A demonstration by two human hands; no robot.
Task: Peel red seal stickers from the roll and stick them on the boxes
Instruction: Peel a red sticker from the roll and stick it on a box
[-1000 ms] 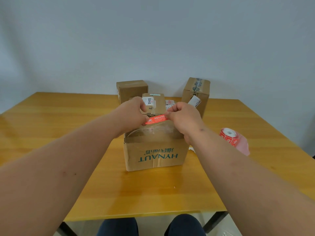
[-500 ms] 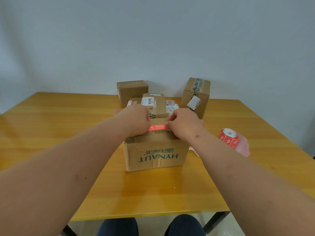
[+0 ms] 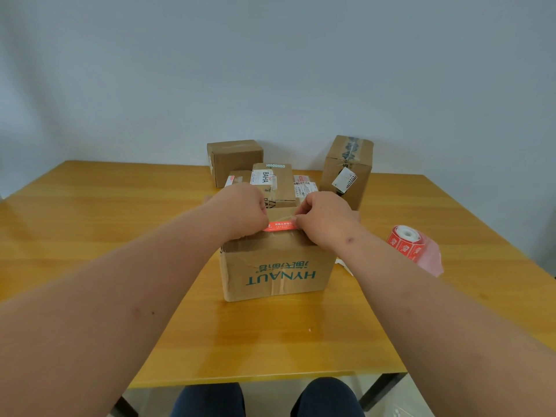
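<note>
Fingers [image 3: 264,219] of both hands pinching red seal sticker [image 3: 281,225] ends, flat atop box [image 3: 276,266]

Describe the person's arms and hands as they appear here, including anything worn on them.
Both forearms are bare to the frame edge: no sleeves, gloves, watch or rings visible. The left hand is unmarked; the right hand has a small dark spot at the wrist. A few tiny marks dot both forearms.

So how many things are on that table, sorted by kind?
Cardboard boxes: 5: the HYNAUT box, the back left box, the BAHA box, a low box beside it, the tall box
Sticker rolls: 1
Red stickers being applied: 1
Total: 7
</note>
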